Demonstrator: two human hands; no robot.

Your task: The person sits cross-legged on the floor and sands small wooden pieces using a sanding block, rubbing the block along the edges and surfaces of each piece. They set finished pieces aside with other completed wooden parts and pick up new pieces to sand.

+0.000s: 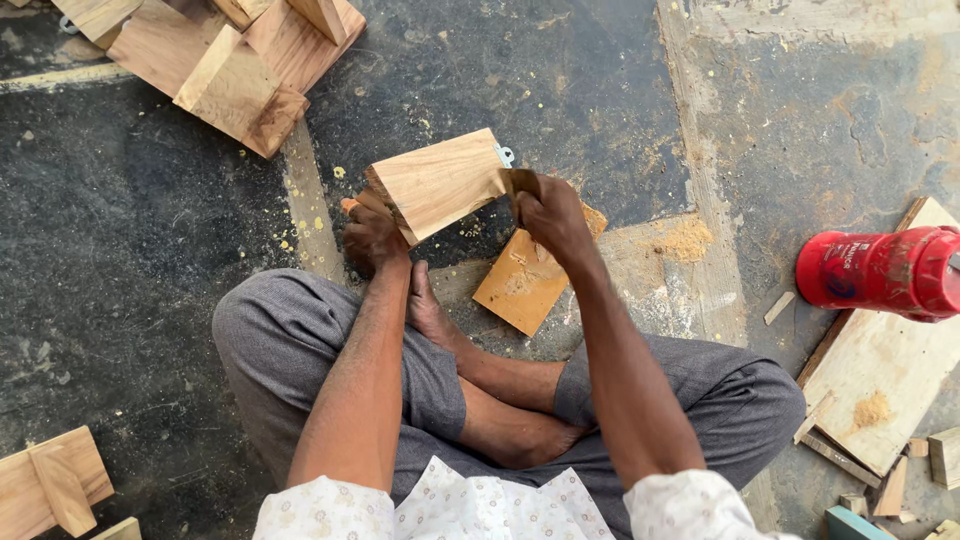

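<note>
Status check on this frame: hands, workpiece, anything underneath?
Left hand and right hand both grip wooden block. Block raised, tilted. Orange board on floor beneath.

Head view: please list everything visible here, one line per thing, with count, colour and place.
wooden piece: one, light brown, held up between both hands above the floor; a small metal bracket at its top right corner
flat board: one, orange-brown, on the floor under the held piece
pile of wooden pieces: several, light brown, top left
red container: one, lying on its side, right edge
plywood sheet: one, pale, lower right, with sawdust and small offcuts around it
wooden piece with crossbar: one, bottom left
floor: dark, dusted with sawdust
left hand: grips the piece's left end
right hand: grips its right end
legs: crossed, grey trousers
</note>
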